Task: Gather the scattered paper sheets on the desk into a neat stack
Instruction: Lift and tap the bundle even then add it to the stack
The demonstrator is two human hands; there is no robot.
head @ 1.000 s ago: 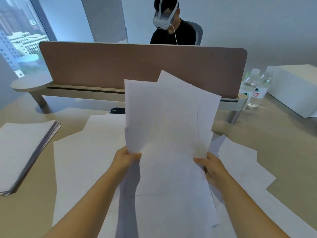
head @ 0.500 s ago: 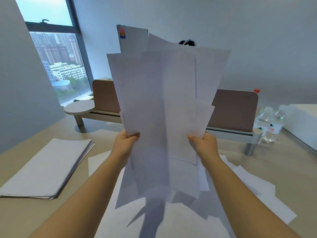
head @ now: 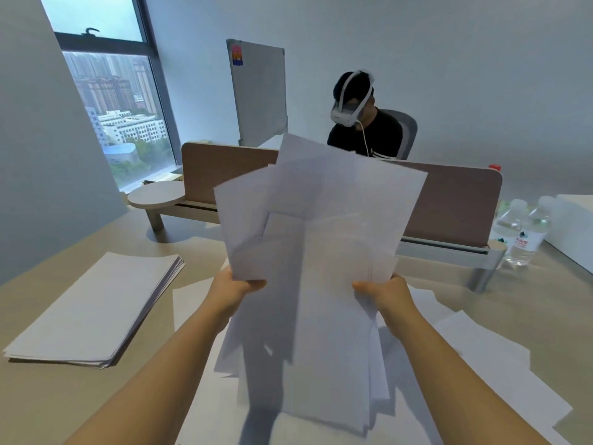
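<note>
Sheets (head: 321, 252) held upright over desk (head: 48, 396), fanned and uneven.
Left hand (head: 236, 289) and right hand (head: 383, 292) each pinch a side edge, likely so edges can drop and square up. More loose paper (head: 481, 364) lies underneath; done stack (head: 93, 306) sits left.

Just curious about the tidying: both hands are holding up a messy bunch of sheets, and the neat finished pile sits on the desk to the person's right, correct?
Not quite. The head view shows the neat pile on the desk to the person's left, not right. The left hand and right hand do hold up the messy bunch of sheets.
</note>
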